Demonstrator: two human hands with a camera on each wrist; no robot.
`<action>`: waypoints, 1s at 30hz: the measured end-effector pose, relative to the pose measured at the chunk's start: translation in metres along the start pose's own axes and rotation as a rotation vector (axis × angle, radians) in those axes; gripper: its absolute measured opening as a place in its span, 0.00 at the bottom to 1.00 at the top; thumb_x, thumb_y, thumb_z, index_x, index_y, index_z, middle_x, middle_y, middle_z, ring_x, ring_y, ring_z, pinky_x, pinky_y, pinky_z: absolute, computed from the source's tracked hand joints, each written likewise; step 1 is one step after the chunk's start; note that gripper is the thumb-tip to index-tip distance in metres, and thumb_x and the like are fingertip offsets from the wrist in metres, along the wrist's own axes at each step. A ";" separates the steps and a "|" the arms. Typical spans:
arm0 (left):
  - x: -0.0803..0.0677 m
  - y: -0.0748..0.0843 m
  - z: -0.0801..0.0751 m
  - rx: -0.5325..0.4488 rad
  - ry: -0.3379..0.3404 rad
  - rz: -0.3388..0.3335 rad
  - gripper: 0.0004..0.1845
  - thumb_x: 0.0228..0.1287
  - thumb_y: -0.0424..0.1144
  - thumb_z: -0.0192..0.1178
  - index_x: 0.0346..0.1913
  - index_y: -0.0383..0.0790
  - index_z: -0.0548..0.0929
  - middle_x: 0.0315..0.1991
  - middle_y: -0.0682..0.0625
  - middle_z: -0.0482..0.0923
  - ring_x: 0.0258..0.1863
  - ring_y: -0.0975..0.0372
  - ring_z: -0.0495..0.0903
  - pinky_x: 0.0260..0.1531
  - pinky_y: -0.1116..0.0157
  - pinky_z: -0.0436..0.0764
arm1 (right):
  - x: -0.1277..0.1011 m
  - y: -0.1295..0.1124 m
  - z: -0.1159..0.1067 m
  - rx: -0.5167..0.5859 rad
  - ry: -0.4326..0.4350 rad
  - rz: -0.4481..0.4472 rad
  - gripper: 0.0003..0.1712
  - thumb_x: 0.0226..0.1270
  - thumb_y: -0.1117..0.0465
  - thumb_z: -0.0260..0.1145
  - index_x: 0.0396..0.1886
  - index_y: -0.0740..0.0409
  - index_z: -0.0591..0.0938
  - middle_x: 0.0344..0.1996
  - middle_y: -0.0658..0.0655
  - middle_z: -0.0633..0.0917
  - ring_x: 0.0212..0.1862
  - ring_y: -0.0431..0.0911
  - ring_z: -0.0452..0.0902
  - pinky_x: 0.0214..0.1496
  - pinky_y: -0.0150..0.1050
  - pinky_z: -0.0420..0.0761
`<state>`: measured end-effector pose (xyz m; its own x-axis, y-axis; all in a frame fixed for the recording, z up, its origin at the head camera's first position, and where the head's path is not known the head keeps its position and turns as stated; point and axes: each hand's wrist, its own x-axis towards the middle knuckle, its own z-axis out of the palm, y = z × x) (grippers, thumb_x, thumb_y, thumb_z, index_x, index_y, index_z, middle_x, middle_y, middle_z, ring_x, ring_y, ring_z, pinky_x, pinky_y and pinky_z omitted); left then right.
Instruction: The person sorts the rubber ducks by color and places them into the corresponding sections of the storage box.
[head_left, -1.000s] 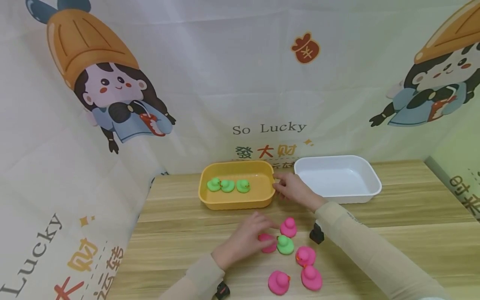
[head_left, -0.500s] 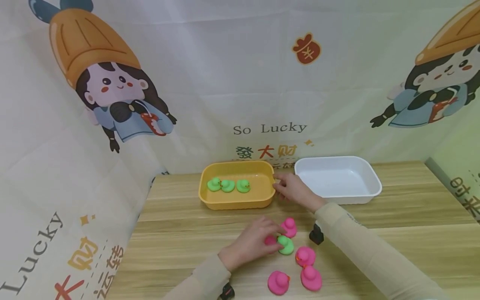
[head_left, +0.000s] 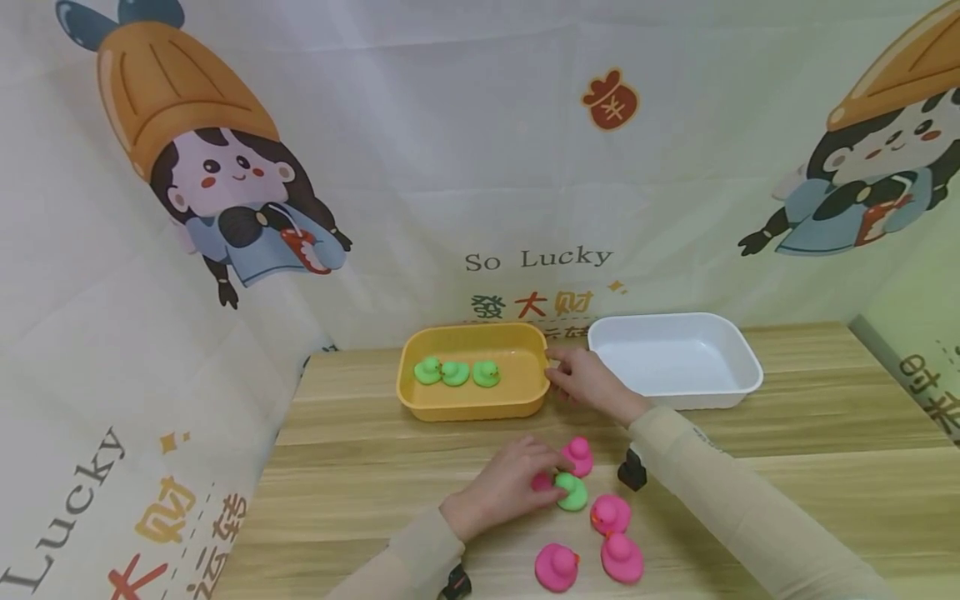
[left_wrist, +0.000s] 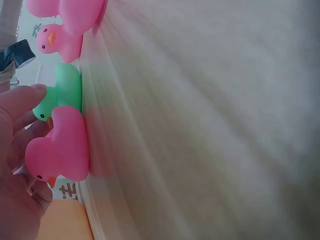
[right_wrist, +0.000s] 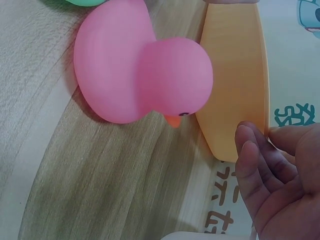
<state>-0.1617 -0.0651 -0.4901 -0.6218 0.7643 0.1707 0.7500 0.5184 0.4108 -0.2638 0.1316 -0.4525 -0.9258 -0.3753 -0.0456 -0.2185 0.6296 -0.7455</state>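
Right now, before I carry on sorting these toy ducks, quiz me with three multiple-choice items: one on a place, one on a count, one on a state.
1. Where do the three green ducks sit?
A. in the yellow tray
B. in the white tray
C. on the table edge

2. How many pink ducks lie on the table, counting the one partly hidden by the left hand?
A. two
B. five
C. eight

3. What does the white tray hold?
A. green ducks
B. pink ducks
C. nothing

Answers:
1. A: they stand in a row inside the yellow tray.
2. B: the head view shows four in the open, and one pink duck under the left hand.
3. C: its whole floor shows bare, while the right hand rests at the yellow tray's rim.
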 end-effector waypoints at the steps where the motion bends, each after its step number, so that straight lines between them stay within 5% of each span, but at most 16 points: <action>1: 0.000 0.000 0.000 -0.002 -0.001 0.003 0.15 0.67 0.42 0.72 0.55 0.47 0.89 0.47 0.57 0.88 0.50 0.64 0.76 0.56 0.67 0.74 | 0.000 0.000 0.000 0.000 -0.001 0.001 0.27 0.80 0.64 0.59 0.72 0.75 0.70 0.30 0.63 0.88 0.26 0.52 0.82 0.25 0.34 0.79; 13: -0.001 -0.001 -0.001 0.002 -0.019 0.012 0.14 0.67 0.45 0.72 0.53 0.47 0.90 0.46 0.56 0.88 0.52 0.64 0.77 0.56 0.66 0.74 | 0.000 0.001 0.001 -0.004 -0.001 0.012 0.27 0.81 0.63 0.59 0.73 0.74 0.70 0.30 0.62 0.88 0.25 0.50 0.81 0.25 0.34 0.78; 20: -0.002 -0.002 -0.013 -0.036 0.051 0.062 0.14 0.67 0.43 0.72 0.53 0.43 0.89 0.45 0.54 0.89 0.48 0.62 0.80 0.54 0.66 0.76 | 0.000 0.000 0.001 0.003 0.000 0.005 0.28 0.80 0.64 0.60 0.73 0.74 0.70 0.30 0.63 0.88 0.26 0.49 0.82 0.25 0.34 0.80; 30: -0.004 -0.010 -0.042 -0.036 0.160 0.041 0.13 0.64 0.39 0.74 0.49 0.40 0.89 0.44 0.52 0.88 0.46 0.59 0.78 0.51 0.62 0.77 | -0.001 -0.001 0.000 0.012 0.003 0.000 0.27 0.80 0.65 0.59 0.72 0.75 0.70 0.31 0.64 0.89 0.27 0.51 0.83 0.25 0.34 0.80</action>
<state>-0.1760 -0.0896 -0.4573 -0.6212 0.7123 0.3267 0.7684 0.4718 0.4324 -0.2626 0.1315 -0.4510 -0.9269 -0.3727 -0.0437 -0.2144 0.6214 -0.7536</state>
